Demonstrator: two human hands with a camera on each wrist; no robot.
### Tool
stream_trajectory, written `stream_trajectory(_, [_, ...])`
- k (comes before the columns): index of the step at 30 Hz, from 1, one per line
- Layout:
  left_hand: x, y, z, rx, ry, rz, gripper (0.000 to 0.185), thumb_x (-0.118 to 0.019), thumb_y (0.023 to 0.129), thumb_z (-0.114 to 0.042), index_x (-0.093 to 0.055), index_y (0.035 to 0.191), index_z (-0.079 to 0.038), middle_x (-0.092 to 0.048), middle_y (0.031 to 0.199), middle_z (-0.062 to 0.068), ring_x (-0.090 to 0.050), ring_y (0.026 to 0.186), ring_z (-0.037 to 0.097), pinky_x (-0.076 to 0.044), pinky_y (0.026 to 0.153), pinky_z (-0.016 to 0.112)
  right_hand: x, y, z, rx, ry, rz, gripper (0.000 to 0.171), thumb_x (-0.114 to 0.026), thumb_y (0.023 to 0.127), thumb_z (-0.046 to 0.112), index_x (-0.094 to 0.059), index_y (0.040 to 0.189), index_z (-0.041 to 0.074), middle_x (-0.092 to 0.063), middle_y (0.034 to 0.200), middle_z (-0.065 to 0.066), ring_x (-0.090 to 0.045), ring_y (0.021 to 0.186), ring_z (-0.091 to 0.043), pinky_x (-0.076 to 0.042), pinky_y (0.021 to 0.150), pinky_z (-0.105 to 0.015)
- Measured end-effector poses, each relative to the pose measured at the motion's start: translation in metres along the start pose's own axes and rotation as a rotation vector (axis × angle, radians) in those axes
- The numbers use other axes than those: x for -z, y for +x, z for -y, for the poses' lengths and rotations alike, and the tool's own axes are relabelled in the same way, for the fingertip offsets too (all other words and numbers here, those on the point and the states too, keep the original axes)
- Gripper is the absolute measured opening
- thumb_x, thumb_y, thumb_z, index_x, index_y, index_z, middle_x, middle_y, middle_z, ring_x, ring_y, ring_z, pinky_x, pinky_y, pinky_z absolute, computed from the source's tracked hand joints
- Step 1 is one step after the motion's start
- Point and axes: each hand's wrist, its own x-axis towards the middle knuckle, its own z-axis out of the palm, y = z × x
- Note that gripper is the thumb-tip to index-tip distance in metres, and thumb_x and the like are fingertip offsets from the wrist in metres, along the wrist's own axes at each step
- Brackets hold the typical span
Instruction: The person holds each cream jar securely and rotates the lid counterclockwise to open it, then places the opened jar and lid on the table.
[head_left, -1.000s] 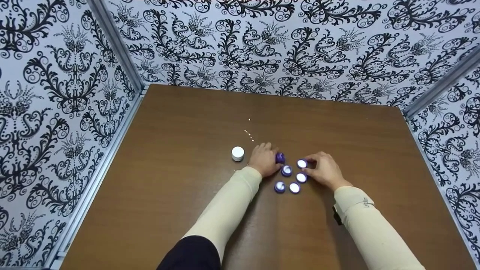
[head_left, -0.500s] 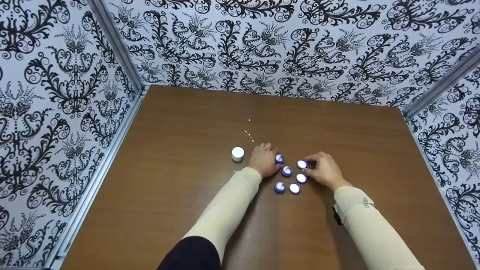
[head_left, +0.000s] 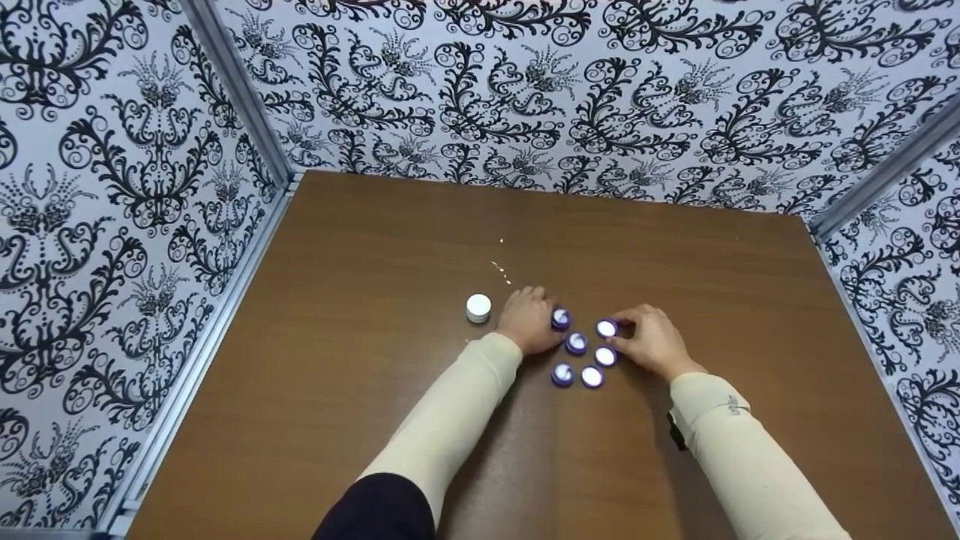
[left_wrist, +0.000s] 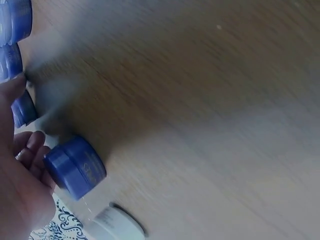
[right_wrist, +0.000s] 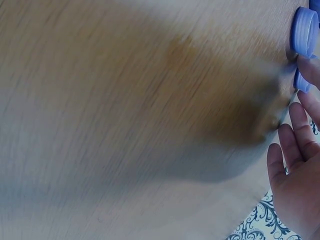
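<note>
Several small purple jars with white tops stand in a cluster on the brown table (head_left: 375,360). My left hand (head_left: 529,321) lies at the cluster's left, its fingertips (left_wrist: 34,146) against the lid end of one purple jar (head_left: 560,318) (left_wrist: 75,167), the thumb apart from it. My right hand (head_left: 651,341) lies at the cluster's right, fingers (right_wrist: 296,142) relaxed and touching another purple jar (head_left: 606,328) (right_wrist: 301,80). Between the hands stand more jars (head_left: 576,343), (head_left: 604,355), (head_left: 562,374).
A white jar (head_left: 478,307) (left_wrist: 117,225) stands alone just left of my left hand. Patterned black-and-white walls (head_left: 135,225) close in the table on the left, back and right. A few pale specks (head_left: 501,270) lie behind the hands.
The purple jar at my left hand was tilted with its side showing; now it stands upright with its white top up. Both hands have stayed where they were.
</note>
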Motion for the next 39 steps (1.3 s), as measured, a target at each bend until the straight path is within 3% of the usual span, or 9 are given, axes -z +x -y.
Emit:
stream_trajectory(9, [0.011,-0.027,0.016,-0.030,-0.032,-0.115,0.075,-0.069,0.081,-0.051,-0.054,0.144,-0.014,-0.054,0.135,0.007,-0.047,0.127,0.025,-0.032,0.109,0.039,0.000,-0.001,-0.001,0.030,-0.009,0.011,0.040,-0.081,0.081,0.020,-0.072,0.114,-0.001,-0.063,0.115,-0.020,-0.054,0.112,-0.039,-0.039,0.099,-0.055])
stream_trajectory(16, [0.007,-0.062,0.026,-0.057,0.007,-0.339,0.069,-0.068,0.082,-0.054,-0.061,0.135,-0.010,-0.058,0.113,0.005,-0.052,0.106,0.024,-0.041,0.094,0.038,0.004,-0.003,-0.007,0.015,-0.004,0.032,0.041,-0.079,0.083,0.023,-0.071,0.116,-0.001,-0.062,0.115,-0.021,-0.054,0.110,-0.040,-0.039,0.098,-0.057])
stream_trajectory(21, [-0.006,-0.088,0.033,0.039,-0.058,-0.445,0.057,-0.071,0.081,-0.050,-0.067,0.119,-0.007,-0.059,0.108,0.006,-0.055,0.102,0.024,-0.043,0.094,0.037,0.006,-0.001,-0.008,-0.006,0.007,0.049,0.042,-0.079,0.084,0.023,-0.070,0.117,-0.001,-0.060,0.116,-0.021,-0.053,0.111,-0.040,-0.038,0.098,-0.058])
stream_trajectory(28, [-0.020,-0.109,0.033,0.227,-0.188,-0.446,0.057,-0.074,0.080,-0.051,-0.069,0.113,-0.005,-0.061,0.113,0.008,-0.057,0.100,0.027,-0.047,0.088,0.040,0.004,0.001,-0.005,0.002,0.018,0.056,0.041,-0.077,0.085,0.022,-0.069,0.118,-0.001,-0.060,0.117,-0.022,-0.053,0.112,-0.040,-0.038,0.098,-0.059])
stream_trajectory(34, [-0.024,-0.107,0.028,0.335,-0.286,-0.405,0.057,-0.077,0.078,-0.049,-0.069,0.112,-0.004,-0.063,0.115,0.008,-0.058,0.099,0.027,-0.048,0.085,0.041,0.003,0.001,-0.004,0.013,0.013,0.052,0.041,-0.077,0.085,0.023,-0.069,0.118,0.000,-0.060,0.118,-0.022,-0.052,0.113,-0.041,-0.038,0.098,-0.060])
stream_trajectory(39, [-0.023,-0.101,0.026,0.428,-0.355,-0.393,0.048,-0.080,0.075,-0.047,-0.071,0.101,-0.008,-0.064,0.111,0.007,-0.059,0.099,0.027,-0.049,0.082,0.042,0.003,-0.002,0.000,0.024,0.004,0.062,0.043,-0.077,0.087,0.026,-0.069,0.120,0.000,-0.059,0.120,-0.022,-0.049,0.116,-0.043,-0.036,0.097,-0.061])
